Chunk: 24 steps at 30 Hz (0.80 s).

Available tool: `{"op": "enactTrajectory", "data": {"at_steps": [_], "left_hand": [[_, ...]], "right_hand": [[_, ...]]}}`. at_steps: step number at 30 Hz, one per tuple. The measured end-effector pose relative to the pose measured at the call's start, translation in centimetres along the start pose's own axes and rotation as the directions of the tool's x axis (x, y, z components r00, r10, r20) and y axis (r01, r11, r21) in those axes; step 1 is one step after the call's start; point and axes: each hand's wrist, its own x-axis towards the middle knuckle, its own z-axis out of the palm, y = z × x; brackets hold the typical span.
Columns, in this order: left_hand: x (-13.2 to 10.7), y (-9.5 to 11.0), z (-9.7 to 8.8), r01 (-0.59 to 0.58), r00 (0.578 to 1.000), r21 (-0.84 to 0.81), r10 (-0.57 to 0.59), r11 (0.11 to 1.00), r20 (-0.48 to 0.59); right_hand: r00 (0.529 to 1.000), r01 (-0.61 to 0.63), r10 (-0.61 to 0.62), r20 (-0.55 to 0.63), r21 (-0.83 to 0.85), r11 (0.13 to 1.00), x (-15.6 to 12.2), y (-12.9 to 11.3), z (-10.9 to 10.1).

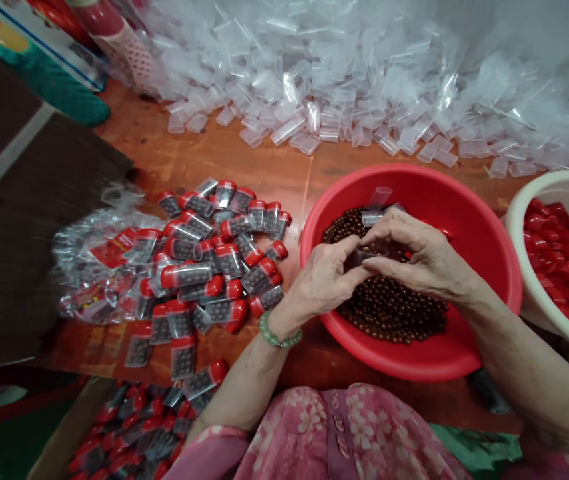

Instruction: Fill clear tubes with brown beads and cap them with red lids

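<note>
Over a red basin (469, 333), my left hand (325, 279) and my right hand (414, 257) meet with fingers curled in. Between their fingertips is a small clear plastic container (359, 257), mostly hidden by the fingers; its contents cannot be made out. Below the hands, a heap of small round brown beads (394, 317) covers part of the basin's bottom. Loose clear plastic sleeves (380, 195) lie on the beads' far side, and a few red pieces (445, 233) show beyond my right hand.
Left of the basin lies a pile of bead-filled containers with red caps (187, 273), beside crinkled clear bags (79, 267). More filled ones (124, 433) sit lower down. A large heap of clear sleeves (334, 100) spans the back. A white tub (514, 220) holds red caps (559, 260).
</note>
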Motion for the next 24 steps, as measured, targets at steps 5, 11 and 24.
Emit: {"op": "enactTrajectory", "data": {"at_steps": [5, 11, 24], "left_hand": [[0.0, 0.4, 0.0, 0.038, 0.999, 0.079, -0.037, 0.996, -0.016], [-0.1, 0.5, 0.5, 0.0, 0.998, 0.195, 0.013, 0.981, -0.062], [-0.3, 0.0, 1.0, -0.03, 0.999, 0.396, 0.044, 0.918, -0.027]], "right_hand": [[0.997, -0.049, 0.048, -0.061, -0.021, 0.999, 0.0, -0.4, 0.2], [0.999, -0.054, 0.054, 0.002, -0.084, 0.995, -0.1, -0.6, 0.4], [0.985, -0.064, 0.113, 0.133, -0.324, 0.944, -0.5, -1.6, 0.6]]}}
